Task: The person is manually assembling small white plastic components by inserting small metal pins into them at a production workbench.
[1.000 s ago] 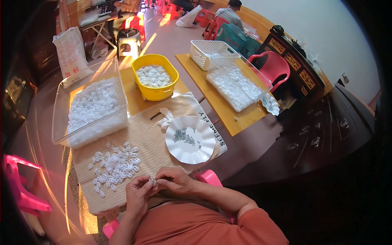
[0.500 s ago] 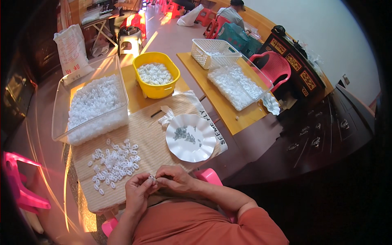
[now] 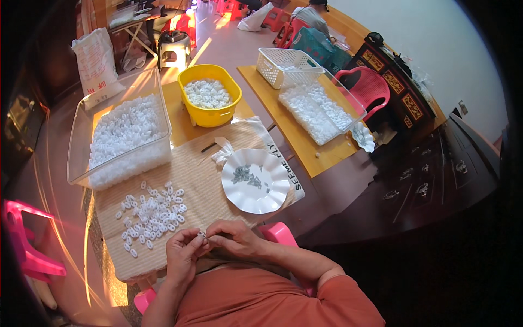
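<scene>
Between the thumb and fingers of my left hand (image 3: pixel 185 248) is pinched a small white oval plastic piece (image 3: pixel 202 234) with holes. My right hand (image 3: pixel 233 238) meets it from the right, its fingertips closed at the piece; whatever they grip is too small to make out. Both hands are over the near edge of the cloth-covered table (image 3: pixel 190 163). Ahead and to the left lies a loose pile of white oval pieces (image 3: pixel 155 215) with holes. Beyond my right hand sits a white wavy-rimmed plate (image 3: pixel 245 203) bearing small grey-green bits (image 3: pixel 248 175).
A clear plastic bin (image 3: pixel 120 177) full of white pieces and a yellow tub (image 3: pixel 212 117) stand farther back. Crumpled white tissue (image 3: pixel 223 151) lies by the plate. A second table (image 3: pixel 302 152) holds another clear bin and a white basket (image 3: pixel 272 71). A person (image 3: pixel 313 19) sits far off.
My hands keep nearly the same pose, holding the white piece together. The view has shifted slightly; nothing on the table has visibly moved.
</scene>
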Available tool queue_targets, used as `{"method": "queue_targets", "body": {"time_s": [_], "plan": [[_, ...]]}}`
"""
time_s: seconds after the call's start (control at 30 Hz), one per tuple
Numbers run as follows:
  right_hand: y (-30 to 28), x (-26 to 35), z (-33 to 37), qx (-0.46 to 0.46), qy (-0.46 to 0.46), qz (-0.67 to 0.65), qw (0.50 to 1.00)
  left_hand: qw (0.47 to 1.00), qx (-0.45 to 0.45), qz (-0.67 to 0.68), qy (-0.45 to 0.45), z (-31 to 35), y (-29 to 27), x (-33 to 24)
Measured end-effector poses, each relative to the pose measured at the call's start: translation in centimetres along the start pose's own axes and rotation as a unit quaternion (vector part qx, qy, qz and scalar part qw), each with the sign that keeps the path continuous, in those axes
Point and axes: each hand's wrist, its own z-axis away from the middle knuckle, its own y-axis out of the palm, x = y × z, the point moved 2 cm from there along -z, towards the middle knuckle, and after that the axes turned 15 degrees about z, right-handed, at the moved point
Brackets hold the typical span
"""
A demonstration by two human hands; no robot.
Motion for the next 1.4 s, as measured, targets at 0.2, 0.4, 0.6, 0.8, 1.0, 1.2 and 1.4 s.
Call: {"method": "queue_targets", "body": {"time_s": [0.2, 0.4, 0.6, 0.8, 1.0, 1.2, 1.4], "plan": [[0.1, 0.8, 0.2, -0.032, -0.007, -0.050, 0.998, 1.000, 0.003, 0.006, 0.012, -0.2, -0.2, 0.1], [0.1, -0.1, 0.4, -0.037, -0.022, -0.059, 0.997, 1.000, -0.008, -0.003, 0.016, 0.0, 0.0, 0.1], [0.3, -0.3, 0.7, -0.036, -0.020, -0.037, 0.998, 1.000, -0.017, -0.003, 0.017, 0.1, 0.1, 0.1], [0.3, 0.0, 0.6, -0.037, -0.026, -0.012, 0.999, 1.000, -0.012, -0.011, 0.018, 0.1, 0.1, 0.1], [0.3, 0.3, 0.5, -0.036, -0.015, -0.020, 0.999, 0.999, -0.001, -0.015, 0.031, 0.1, 0.2, 0.2], [0.5, 0.3, 0.8, -0.054, -0.025, -0.015, 0.998, 0.999, 0.010, -0.006, 0.046, -0.1, -0.2, 0.7], [0.5, 0.3, 0.8, -0.056, -0.027, -0.036, 0.997, 0.999, 0.003, -0.014, 0.045, 0.0, -0.3, 0.8]]}}
